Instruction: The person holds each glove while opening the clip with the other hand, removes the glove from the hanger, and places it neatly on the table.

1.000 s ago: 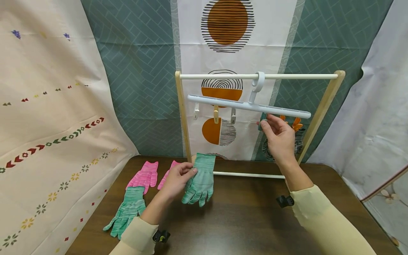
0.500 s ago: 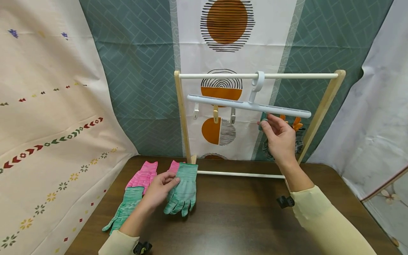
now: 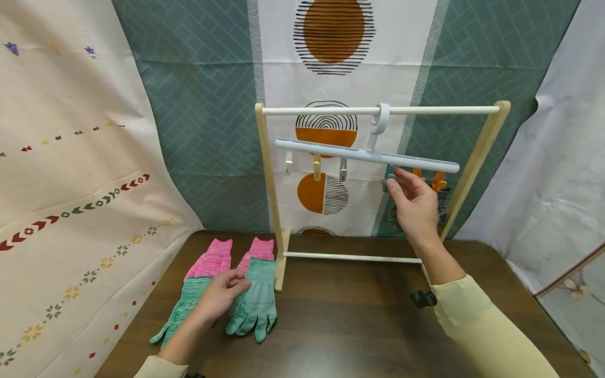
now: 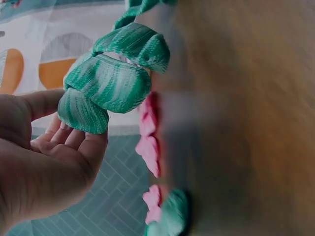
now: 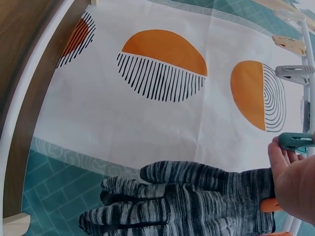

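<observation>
My right hand (image 3: 418, 207) pinched a teal clip (image 5: 294, 141) under the white hanger (image 3: 331, 150), my left hand (image 3: 221, 294) a green glove (image 3: 259, 302) farther below it.

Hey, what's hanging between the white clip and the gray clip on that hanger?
The tan clip hangs between the white clip and the gray clip, as the head view shows.
</observation>
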Demonstrator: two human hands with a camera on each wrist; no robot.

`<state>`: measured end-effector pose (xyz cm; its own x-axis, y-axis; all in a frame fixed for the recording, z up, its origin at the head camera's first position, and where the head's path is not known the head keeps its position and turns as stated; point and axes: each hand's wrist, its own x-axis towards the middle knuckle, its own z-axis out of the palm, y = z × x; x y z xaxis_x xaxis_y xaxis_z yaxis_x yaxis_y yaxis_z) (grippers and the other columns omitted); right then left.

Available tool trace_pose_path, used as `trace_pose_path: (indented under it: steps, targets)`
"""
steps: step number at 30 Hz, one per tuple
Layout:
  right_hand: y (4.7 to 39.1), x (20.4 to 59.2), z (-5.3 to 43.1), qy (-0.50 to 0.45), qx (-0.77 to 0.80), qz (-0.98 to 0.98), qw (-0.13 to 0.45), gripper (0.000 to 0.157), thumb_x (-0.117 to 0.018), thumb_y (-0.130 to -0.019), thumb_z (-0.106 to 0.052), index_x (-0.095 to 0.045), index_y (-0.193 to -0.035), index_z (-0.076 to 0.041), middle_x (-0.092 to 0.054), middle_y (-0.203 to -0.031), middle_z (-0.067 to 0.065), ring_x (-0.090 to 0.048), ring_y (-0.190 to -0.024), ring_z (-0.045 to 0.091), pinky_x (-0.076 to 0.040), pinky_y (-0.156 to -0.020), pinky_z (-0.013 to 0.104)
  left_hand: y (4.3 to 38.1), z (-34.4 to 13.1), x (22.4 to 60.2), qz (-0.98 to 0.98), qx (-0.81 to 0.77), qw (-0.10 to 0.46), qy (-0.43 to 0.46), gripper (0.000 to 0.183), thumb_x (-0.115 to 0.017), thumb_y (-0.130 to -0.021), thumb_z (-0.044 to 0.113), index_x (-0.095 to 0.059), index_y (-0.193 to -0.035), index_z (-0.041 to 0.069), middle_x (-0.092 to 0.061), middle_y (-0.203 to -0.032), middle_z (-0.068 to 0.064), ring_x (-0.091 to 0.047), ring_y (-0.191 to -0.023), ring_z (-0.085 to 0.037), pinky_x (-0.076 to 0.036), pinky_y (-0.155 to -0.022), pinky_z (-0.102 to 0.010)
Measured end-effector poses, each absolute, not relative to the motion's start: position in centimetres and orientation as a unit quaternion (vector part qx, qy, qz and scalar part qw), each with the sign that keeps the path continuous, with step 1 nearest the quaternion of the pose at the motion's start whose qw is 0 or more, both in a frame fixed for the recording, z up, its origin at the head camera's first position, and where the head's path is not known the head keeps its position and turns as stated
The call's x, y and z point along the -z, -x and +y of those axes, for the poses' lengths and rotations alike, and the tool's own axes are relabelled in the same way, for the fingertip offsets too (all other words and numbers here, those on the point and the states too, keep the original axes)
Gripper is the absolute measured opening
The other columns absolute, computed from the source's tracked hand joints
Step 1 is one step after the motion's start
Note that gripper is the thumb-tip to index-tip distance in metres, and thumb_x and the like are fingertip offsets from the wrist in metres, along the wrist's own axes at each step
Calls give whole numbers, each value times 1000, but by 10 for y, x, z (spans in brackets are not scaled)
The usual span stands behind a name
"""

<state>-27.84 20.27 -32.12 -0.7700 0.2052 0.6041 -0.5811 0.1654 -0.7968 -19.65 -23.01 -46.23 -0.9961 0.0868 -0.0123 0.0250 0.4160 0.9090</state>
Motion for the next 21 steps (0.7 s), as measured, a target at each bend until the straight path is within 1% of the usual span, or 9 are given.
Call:
trace_pose_path:
  steps: [4,8,11,14,19,21]
  targets:
    - [278,322,203,-132,-624,-703,313,43,-72,-104,-24,-67,-141,-3,-75,-122,12,-72,-106,10,-55,-91,19,197,-239,472,851,-523,32,-29,28,-67,-106,13,-64,-123,-9,-76,-103,-12,-60,-86,-19,-50,-72,-34]
    - [278,322,204,-133,-619,-707,315,43,-72,-104,-23,-67,-141,-3,-74,-125,14,-72,-106,10,-56,-91,20,196,-244,475,866,-498,28,-22,23,-69,-103,11,-67,-118,-7,-76,-101,-10,-61,-83,-19,-50,-71,-34]
    - [277,322,205,-135,-622,-705,313,42,-72,-104,-22,-66,-141,-3,-73,-125,15,-72,-106,10,-56,-91,20,196,-246,477,879,-476,21,-19,25,-71,-102,11,-68,-118,-7,-77,-103,-11,-64,-87,-19,-51,-72,-35]
    - [276,322,204,-131,-624,-706,309,42,-72,-104,-22,-67,-141,-3,-73,-125,13,-72,-107,10,-55,-91,19,197,-247,479,894,-447,13,-18,26,-73,-101,12,-69,-118,-7,-77,-105,-12,-68,-92,-21,-54,-75,-38]
    - [274,323,206,-134,-623,-707,306,42,-72,-104,-23,-67,-141,-4,-72,-126,15,-71,-109,11,-55,-92,20,198,-248,482,911,-411,10,-15,24,-74,-100,14,-70,-114,-6,-77,-102,-11,-71,-95,-27,-57,-78,-45]
    - [273,323,207,-135,-617,-712,307,42,-72,-104,-23,-67,-142,-5,-71,-128,15,-71,-110,13,-55,-93,20,199,-248,482,916,-400,10,-15,24,-75,-100,15,-70,-113,-5,-77,-100,-10,-72,-94,-27,-57,-78,-46]
